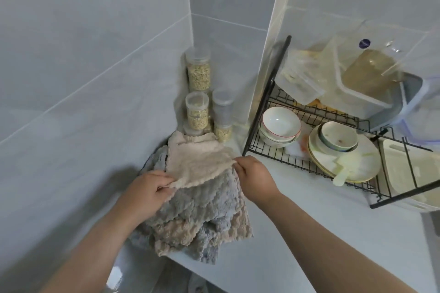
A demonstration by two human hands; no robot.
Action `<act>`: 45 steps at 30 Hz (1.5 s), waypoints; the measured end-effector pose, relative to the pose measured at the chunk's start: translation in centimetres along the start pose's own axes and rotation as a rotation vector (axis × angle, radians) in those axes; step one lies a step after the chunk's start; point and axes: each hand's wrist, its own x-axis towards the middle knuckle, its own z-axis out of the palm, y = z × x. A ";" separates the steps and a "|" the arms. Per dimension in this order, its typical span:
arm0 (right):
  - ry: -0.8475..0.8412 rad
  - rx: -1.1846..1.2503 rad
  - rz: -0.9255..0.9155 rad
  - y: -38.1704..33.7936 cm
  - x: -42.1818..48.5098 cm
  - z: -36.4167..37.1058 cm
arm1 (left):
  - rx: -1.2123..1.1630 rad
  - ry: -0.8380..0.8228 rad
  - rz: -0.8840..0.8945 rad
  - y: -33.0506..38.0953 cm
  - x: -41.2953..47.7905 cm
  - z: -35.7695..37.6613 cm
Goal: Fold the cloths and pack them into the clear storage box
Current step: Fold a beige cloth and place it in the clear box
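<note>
A beige fluffy cloth is stretched between my hands above a heap of grey and beige cloths on the white counter. My left hand pinches the cloth's near left corner. My right hand pinches its right corner. The far edge of the beige cloth rests against the jars in the corner. Clear plastic boxes sit on the dish rack at the right; which one is the storage box I cannot tell.
Several clear jars of grain stand in the tiled corner. A black wire dish rack at the right holds bowls, plates and a chopping board. The counter's front edge runs below the heap.
</note>
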 end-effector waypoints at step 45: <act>-0.390 -0.164 0.361 22.4 -33.1 -10.2 | 0.482 -0.626 0.507 15.8 -7.4 23.3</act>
